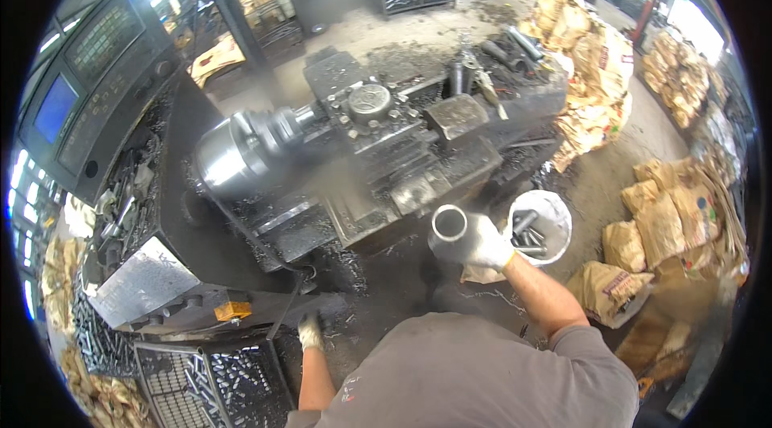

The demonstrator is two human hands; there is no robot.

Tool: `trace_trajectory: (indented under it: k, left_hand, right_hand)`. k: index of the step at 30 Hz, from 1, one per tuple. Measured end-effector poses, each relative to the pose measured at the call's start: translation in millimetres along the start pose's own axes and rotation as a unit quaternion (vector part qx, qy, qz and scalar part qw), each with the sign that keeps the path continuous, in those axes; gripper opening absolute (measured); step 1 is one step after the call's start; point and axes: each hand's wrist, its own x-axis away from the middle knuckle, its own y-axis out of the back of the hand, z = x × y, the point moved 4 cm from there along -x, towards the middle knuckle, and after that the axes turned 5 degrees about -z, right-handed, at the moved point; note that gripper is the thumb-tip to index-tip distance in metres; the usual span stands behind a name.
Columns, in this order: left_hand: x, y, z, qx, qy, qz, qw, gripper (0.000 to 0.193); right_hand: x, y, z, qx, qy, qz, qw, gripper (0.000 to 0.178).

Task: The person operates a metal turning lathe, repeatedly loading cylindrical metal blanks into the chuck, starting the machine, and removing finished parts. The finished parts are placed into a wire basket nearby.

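Observation:
My right hand [482, 245], in a whitish glove, is closed around a short metal tube [449, 222], its round open end facing up. It is held in front of the lathe [386, 175], just left of a white bucket [570, 227] with several metal tubes inside. My left hand [310, 333], also gloved, hangs low by the lathe's front, near a thin dark bar [287, 311]. Its fingers are too small and blurred to read. The lathe's shiny chuck [229, 156] looks smeared, and a round tool turret [370, 102] stands right of it.
At lower left, a wire crate [173, 384] holds many small metal pieces. A control panel [60, 110] rises at the left. Paper sacks [671, 215] are piled on the right. Loose tubes [523, 42] and a dark metal block [456, 116] lie on the lathe bed.

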Motion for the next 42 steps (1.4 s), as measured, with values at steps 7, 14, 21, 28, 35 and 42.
trace_trajectory:
  k: [7,14,21,28,35,42]
  left_hand:
    - [115,104,-109,0.018,0.014,-0.557,0.830,0.072]
    - [93,138,-155,-0.052,-0.106,-0.545,0.830,0.048]
    - [56,159,-115,0.468,0.019,-0.257,0.846,0.048]
    - [99,-19,-194,0.431,-0.003,-0.228,0.873,0.027]
    - [128,-28,-486,-0.045,-0.402,-0.315,0.858,0.041]
    - [27,21,-602,-0.105,-0.530,-0.266,0.798,0.049]
  right_hand:
    - [-138,-27,-39,-0.002,-0.001,0.048,0.999,0.062]
    - [-168,2,-67,-0.032,0.096,0.203,0.974,0.061]
    - [-237,83,-87,-0.093,0.071,0.132,0.984,0.040]
    - [-325,100,-34,-0.164,0.100,0.067,0.979,0.032]
    - [-407,53,51,-0.078,0.255,0.158,0.951,0.032]
    - [-478,-60,84,0.107,0.318,0.264,0.904,0.065]
